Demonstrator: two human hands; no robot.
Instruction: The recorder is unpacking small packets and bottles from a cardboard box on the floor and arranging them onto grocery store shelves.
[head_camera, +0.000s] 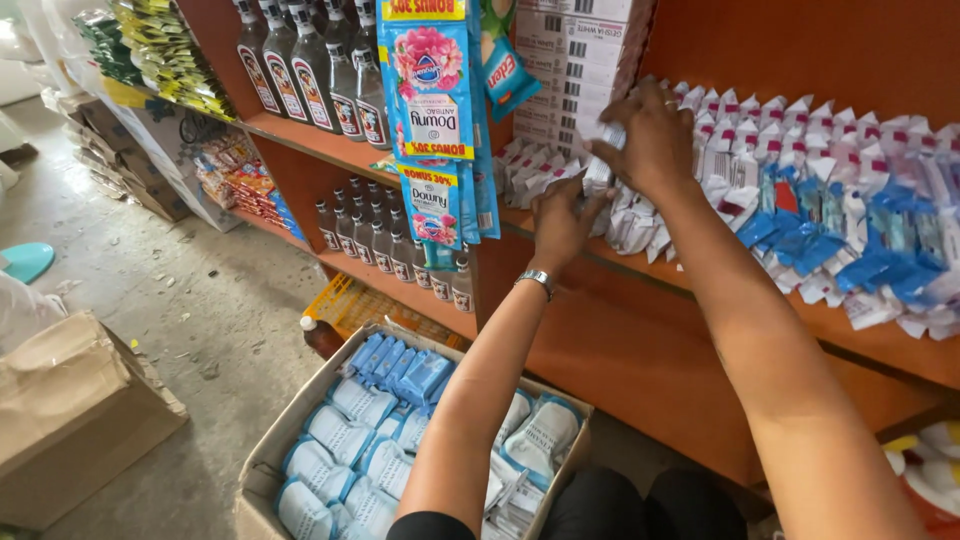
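Both my hands reach to an orange wooden shelf (640, 330) packed with rows of small white and blue sachets (800, 190). My left hand (560, 225), with a metal watch at the wrist, presses against the white sachets (630, 225) at the front of the row. My right hand (650, 135) is higher, fingers pinched on a white sachet (612, 135) at the back of the row. Below me an open cardboard box (265, 470) holds many white and blue packs (360, 440).
Strips of blue sachets (435, 90) hang from the shelf post. Dark bottles (310, 70) fill the left shelves, with smaller bottles (375, 240) below. A closed cardboard box (70, 420) sits on the concrete floor at left. Stacked white cartons (575, 60) stand behind my hands.
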